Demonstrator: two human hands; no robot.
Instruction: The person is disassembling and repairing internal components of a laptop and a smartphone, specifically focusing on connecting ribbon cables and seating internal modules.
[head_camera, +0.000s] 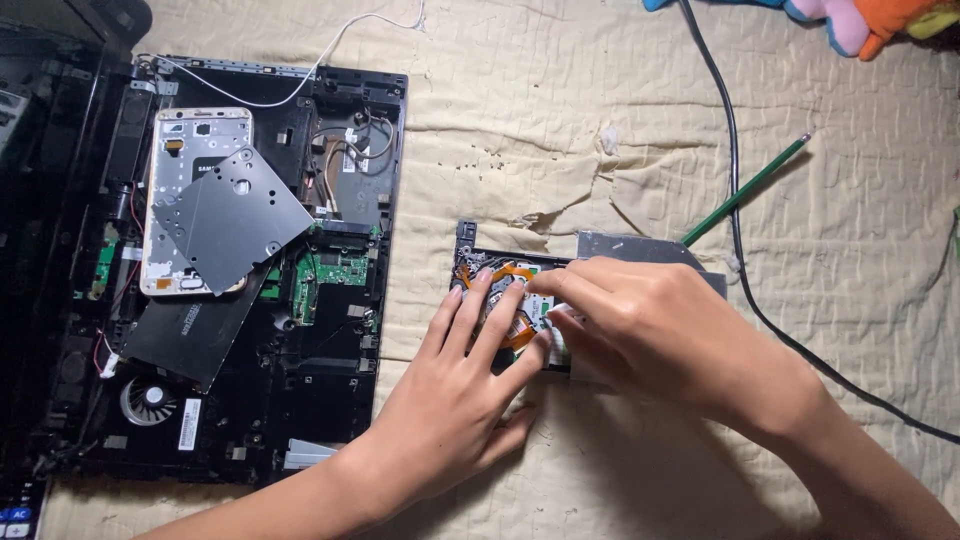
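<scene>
The opened optical drive (510, 305) lies on the cream quilted cloth (560, 120), to the right of the opened laptop base (300, 300), and both hands are on it. Its cover seems already removed, because the orange flat cable and the small green board inside are visible, while the grey metal piece (630, 247) just behind the drive may be that cover. The left hand (455, 400) rests on the near side of the drive with the fingers spread and flat, pressing it down and gripping nothing. The right hand (650, 325) is over the right part of the drive with the fingers curled together around something small and pale; what it is I cannot tell. I judge the dismantling is in the middle: the drive is open, but its inner parts remain in place. Left of the drive, a grey metal plate (235, 220) and a phone frame (195, 200) lie on the laptop base, and a green pencil (750, 190) lies behind the drive.
</scene>
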